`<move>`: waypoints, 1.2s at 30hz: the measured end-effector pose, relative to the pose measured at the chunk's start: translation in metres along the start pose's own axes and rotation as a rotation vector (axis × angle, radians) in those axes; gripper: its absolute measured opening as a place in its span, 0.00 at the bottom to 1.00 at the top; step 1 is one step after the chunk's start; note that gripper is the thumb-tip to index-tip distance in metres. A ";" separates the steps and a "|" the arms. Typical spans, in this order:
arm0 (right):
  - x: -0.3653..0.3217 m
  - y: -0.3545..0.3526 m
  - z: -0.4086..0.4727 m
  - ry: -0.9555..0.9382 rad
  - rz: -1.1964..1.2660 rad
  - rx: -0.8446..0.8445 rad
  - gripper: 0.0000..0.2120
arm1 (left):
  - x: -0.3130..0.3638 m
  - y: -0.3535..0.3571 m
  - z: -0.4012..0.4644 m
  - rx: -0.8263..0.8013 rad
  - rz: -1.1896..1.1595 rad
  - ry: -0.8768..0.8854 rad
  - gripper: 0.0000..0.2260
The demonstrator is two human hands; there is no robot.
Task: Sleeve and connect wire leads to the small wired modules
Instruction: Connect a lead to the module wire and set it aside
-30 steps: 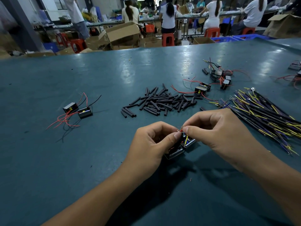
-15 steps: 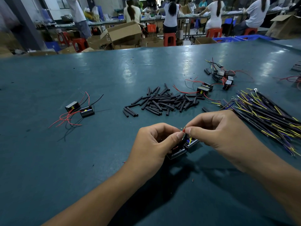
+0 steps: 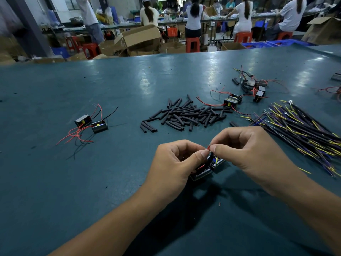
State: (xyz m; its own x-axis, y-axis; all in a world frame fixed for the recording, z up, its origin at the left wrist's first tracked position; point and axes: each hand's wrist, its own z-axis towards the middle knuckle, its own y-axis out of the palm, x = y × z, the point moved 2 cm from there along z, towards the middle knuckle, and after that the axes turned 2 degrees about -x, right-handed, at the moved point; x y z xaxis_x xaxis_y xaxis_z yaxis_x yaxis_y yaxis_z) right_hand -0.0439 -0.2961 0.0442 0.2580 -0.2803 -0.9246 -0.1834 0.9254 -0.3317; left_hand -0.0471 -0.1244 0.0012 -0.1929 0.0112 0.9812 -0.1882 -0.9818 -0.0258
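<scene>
Pinching a thin red lead (image 3: 208, 149) between thumb and fingertip, the left hand (image 3: 177, 161) and right hand (image 3: 249, 152) meet just above two small black modules (image 3: 208, 168) resting on the desk (image 3: 92, 182). That lead looks light, limp and easily kinked, best held close to its bare tip. Beyond the modules lies a heap of black sleeving tubes (image 3: 184, 115); to their right, a bundle of purple-yellow wires (image 3: 299, 126).
</scene>
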 end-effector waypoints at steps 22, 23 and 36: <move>-0.002 0.002 -0.001 -0.079 -0.017 0.077 0.04 | 0.003 -0.003 0.002 0.010 0.028 0.023 0.04; -0.001 0.002 0.000 -0.081 -0.012 0.072 0.04 | 0.003 -0.003 0.002 0.009 0.027 0.024 0.04; 0.006 0.004 0.005 -0.135 0.011 -0.008 0.07 | 0.012 -0.005 0.002 -0.054 0.051 -0.004 0.02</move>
State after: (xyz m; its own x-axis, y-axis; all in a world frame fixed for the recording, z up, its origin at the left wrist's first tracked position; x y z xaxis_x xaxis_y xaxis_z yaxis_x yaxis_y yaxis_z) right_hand -0.0382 -0.2930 0.0389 0.3814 -0.2331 -0.8946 -0.1939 0.9260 -0.3239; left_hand -0.0466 -0.1195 0.0135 -0.2002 -0.0396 0.9790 -0.2300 -0.9694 -0.0862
